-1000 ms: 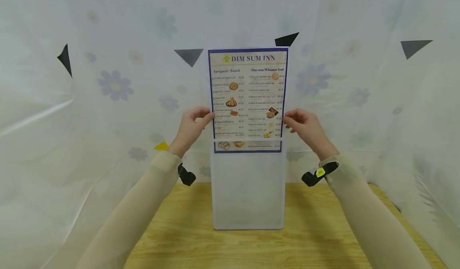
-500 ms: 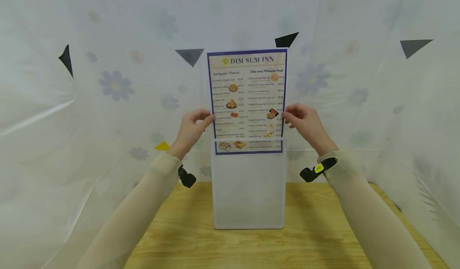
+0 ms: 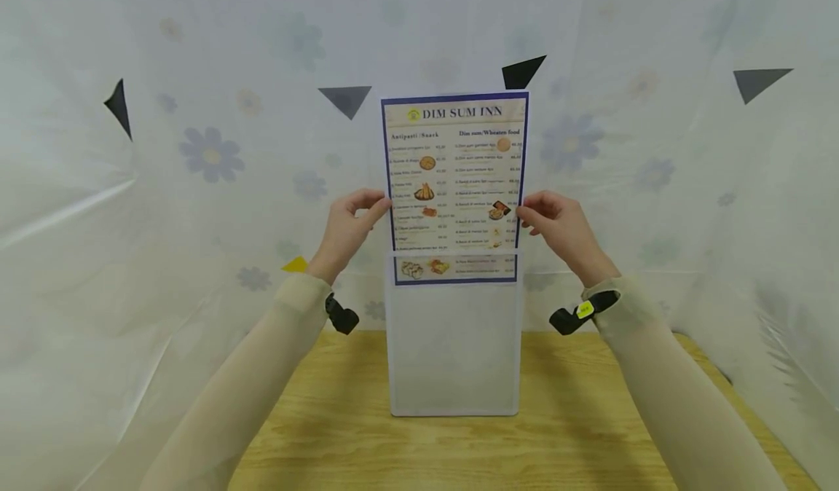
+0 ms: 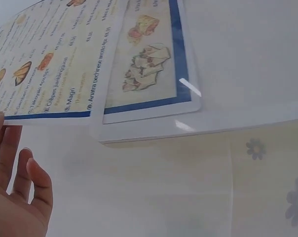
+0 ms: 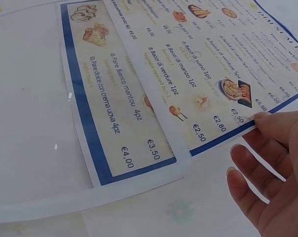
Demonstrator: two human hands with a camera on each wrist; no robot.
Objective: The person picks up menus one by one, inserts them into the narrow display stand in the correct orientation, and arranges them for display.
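Above the wooden tabletop point(image 3: 341, 433), seen from the head camera, a menu point(image 3: 454, 178) stands upright with its lower edge tucked into the open top of a clear stand point(image 3: 454, 345), which rests on the tabletop against the flowered curtain point(image 3: 210, 156). The left hand point(image 3: 347, 232) pinches the menu's left edge and the right hand point(image 3: 560, 227) its right edge, both just above the stand's rim; holding both sides at one height looks meant to keep the sheet straight and square to the slot. Most of the menu rises above the stand, only its bottom strip being inside.

From the left wrist camera, the menu's point(image 4: 65, 69) lower corner shows behind the stand's point(image 4: 198, 123) clear front, and the left hand point(image 4: 13, 197) has one fingertip at the sheet's edge with the other fingers loosely curled below it.

From the right wrist camera, the right hand point(image 5: 272, 168) touches the menu's point(image 5: 188, 89) blue border with one fingertip, its other fingers spread beneath, clear of the stand point(image 5: 35, 148). The thumb is out of sight.
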